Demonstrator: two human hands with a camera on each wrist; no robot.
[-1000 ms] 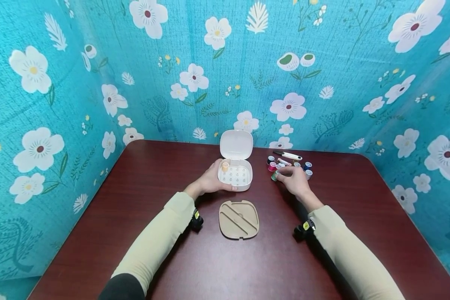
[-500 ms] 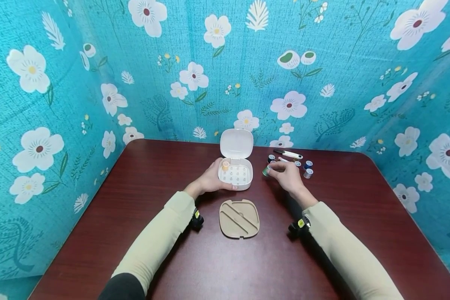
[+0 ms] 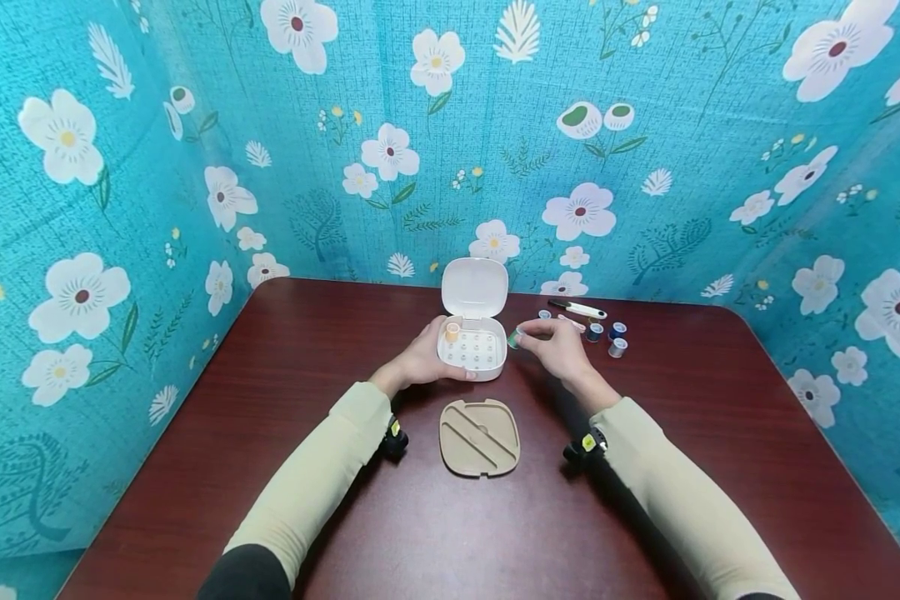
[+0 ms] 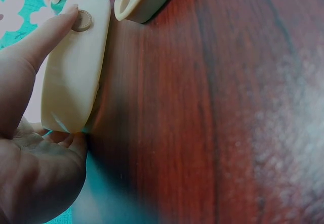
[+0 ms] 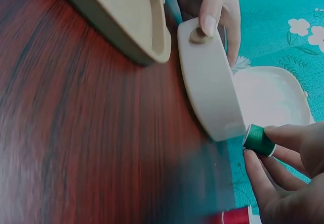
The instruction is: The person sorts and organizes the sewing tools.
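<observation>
Left hand (image 3: pixel 425 357): your fingers wrap the left side of the white box (image 3: pixel 489 374), thumb against the round button (image 4: pixel 84 20) on its near wall; that hold probably steadies it on the bench (image 3: pixel 307 350).
Orange spool (image 3: pixel 452 332): upright in the box's far-left corner, presumably seated on a peg.
Lid (image 3: pixel 476 283): raised at the box's far edge, so you can reach in from above.
Pegs (image 3: pixel 476 347): bare in rows, right of and nearer than the orange spool.
Tan tray (image 3: pixel 479 438): lying on the bench nearer you than the box, apart from it, which leaves the pegs uncovered.
Green spool (image 5: pixel 259 141): just right of the box; whether it touches the wall, you can't quite tell.
Right hand (image 3: pixel 557 347): your fingers pinch the green spool at its ends, perhaps to spare the thread.
Loose spools (image 3: pixel 617 331): grouped farther right, within your right hand's reach.
White-handled tool (image 3: pixel 587 311): at the bench's far side, beyond those spools.
</observation>
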